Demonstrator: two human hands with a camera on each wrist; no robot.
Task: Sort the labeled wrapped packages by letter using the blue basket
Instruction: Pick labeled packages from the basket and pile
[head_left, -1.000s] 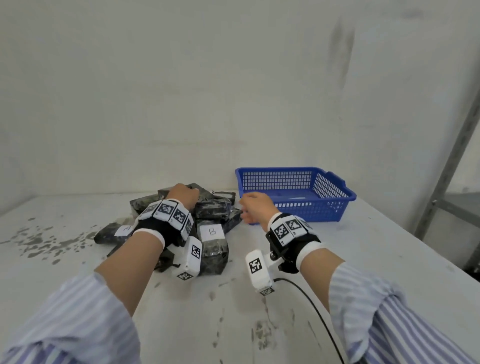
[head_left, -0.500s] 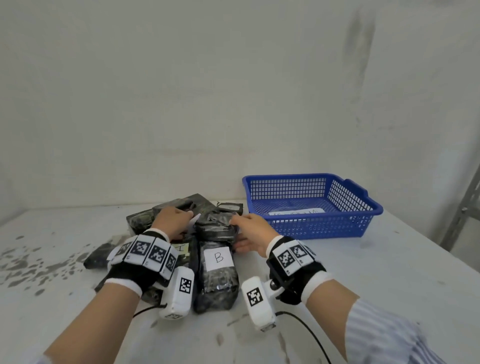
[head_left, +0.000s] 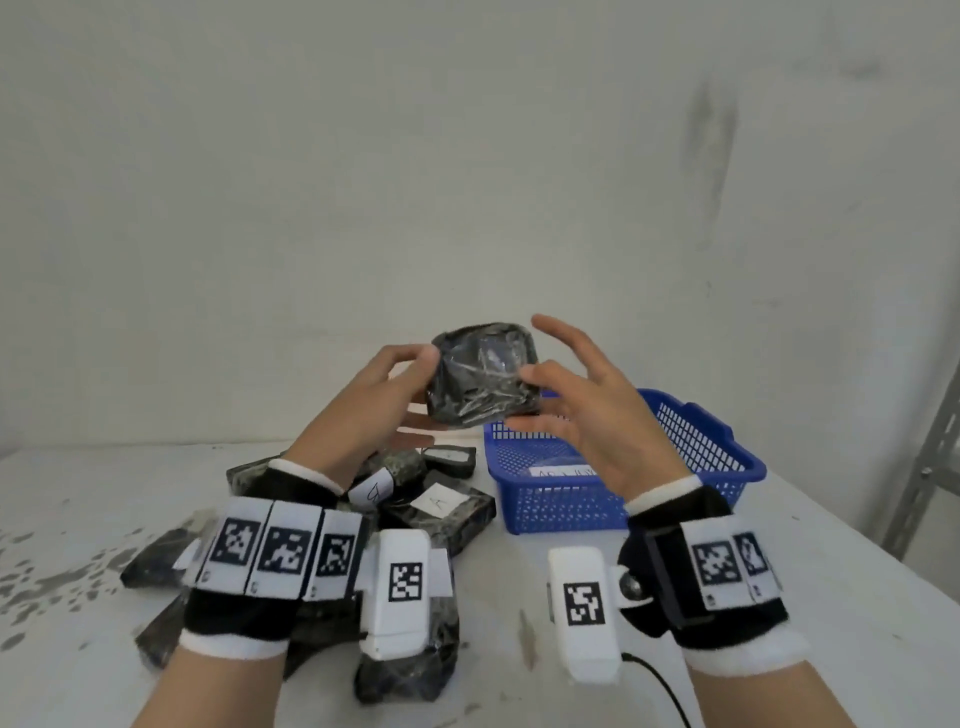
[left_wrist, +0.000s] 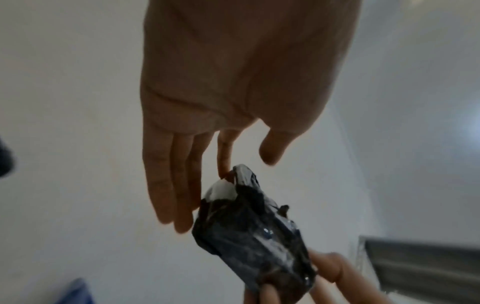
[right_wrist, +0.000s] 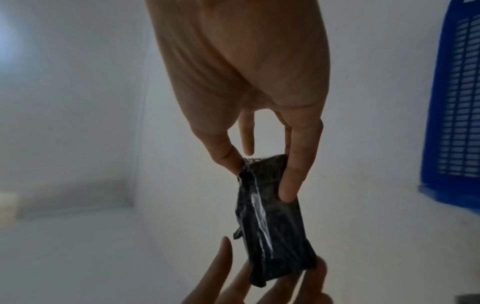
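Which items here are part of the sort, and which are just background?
Job: held wrapped package, between left hand and right hand; package pile on table; blue basket.
Lying about: metal shelf frame; cable; stained tabletop.

Soft, even daylight fills the head view, with faint shadows on the desk (head_left: 519, 649). Both wrist views are dimmer, hazy and blurred, palms backlit, with wide-angle bending toward the edges.
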